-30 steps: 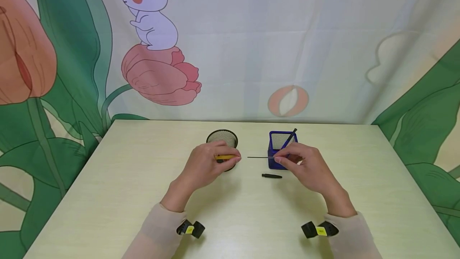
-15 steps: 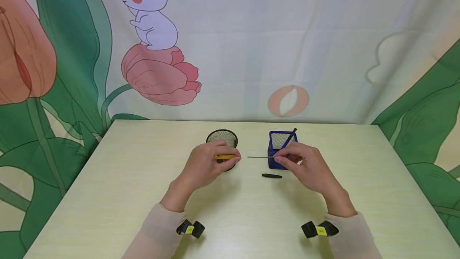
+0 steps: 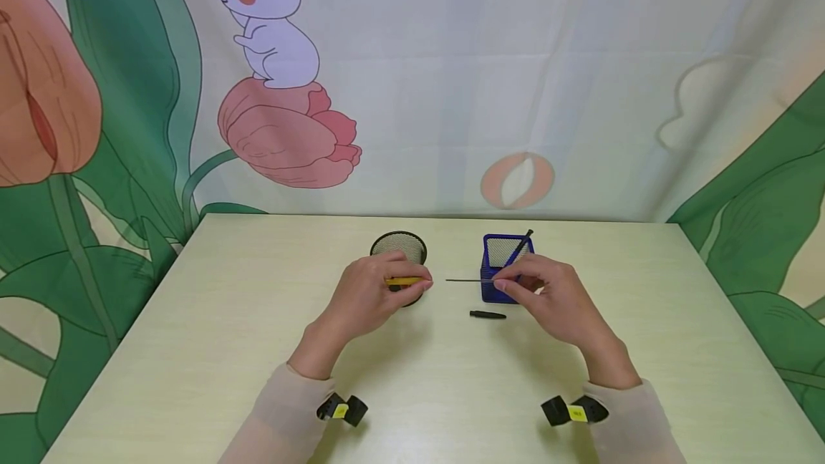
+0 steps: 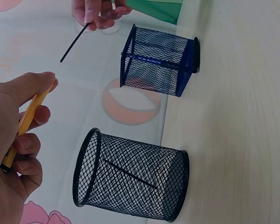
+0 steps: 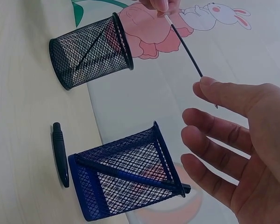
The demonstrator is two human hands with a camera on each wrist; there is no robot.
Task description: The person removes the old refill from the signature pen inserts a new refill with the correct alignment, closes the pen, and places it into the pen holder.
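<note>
My left hand (image 3: pixel 374 296) holds a yellow pen barrel (image 4: pixel 32 112), fingers curled round it and thumb near its end. Between thumb and index finger, my right hand (image 3: pixel 541 299) pinches a thin dark pen refill (image 5: pixel 186 45). Its clear, whitish end points at the left fingertips and the end of the barrel; whether it sits inside the barrel I cannot tell. The other right fingers are spread, holding nothing. Below the right hand, a black pen part (image 3: pixel 488 315) lies on the table, in front of the blue square mesh pen holder (image 5: pixel 126 184).
Behind the left hand stands a round black mesh pen holder (image 4: pixel 130 175) with a thin dark stick (image 4: pixel 130 174) leaning inside. A dark blue pen (image 5: pixel 130 175) leans in the blue holder. The pale table (image 3: pixel 193 321) ends at a printed curtain (image 3: pixel 412 92).
The right hand and refill have shifted very slightly to the right. The left hand keeps its hold on the barrel in the same place.
</note>
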